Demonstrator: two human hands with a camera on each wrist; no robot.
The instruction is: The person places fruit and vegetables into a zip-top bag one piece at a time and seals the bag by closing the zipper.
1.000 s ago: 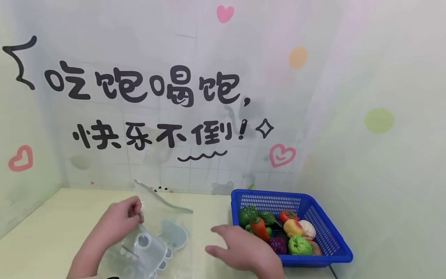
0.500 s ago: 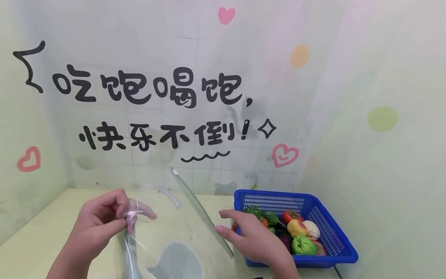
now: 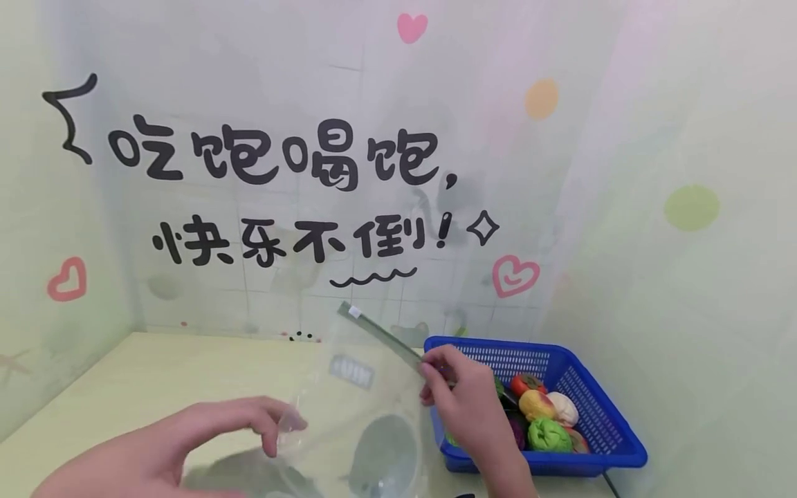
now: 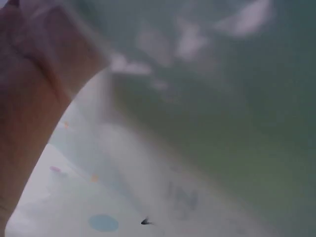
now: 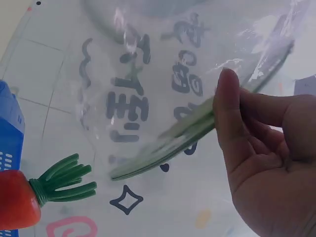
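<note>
A clear plastic zip bag (image 3: 336, 429) with a green zip strip (image 3: 392, 342) and a white slider (image 3: 354, 312) hangs between my hands in the head view. My right hand (image 3: 470, 394) pinches the strip near its right end, thumb against it, as the right wrist view also shows. At the bag's left edge is my left hand (image 3: 187, 436), its fingers loosely bent against the film and the thumb well apart. Grey-blue printed shapes (image 3: 386, 453) show on the bag's lower part. Film blurs most of the left wrist view.
A blue basket (image 3: 548, 465) stands on the pale table (image 3: 205, 360) at the right, behind my right hand. It holds several vegetables and fruits, among them a green cabbage (image 3: 548, 436) and a carrot (image 5: 17, 200). A wall with black lettering (image 3: 261, 242) rises behind.
My right hand, free before, has taken hold of the zip strip. My left hand has let go of the bunched bag and moved lower. The bag has spread out and shifted right.
</note>
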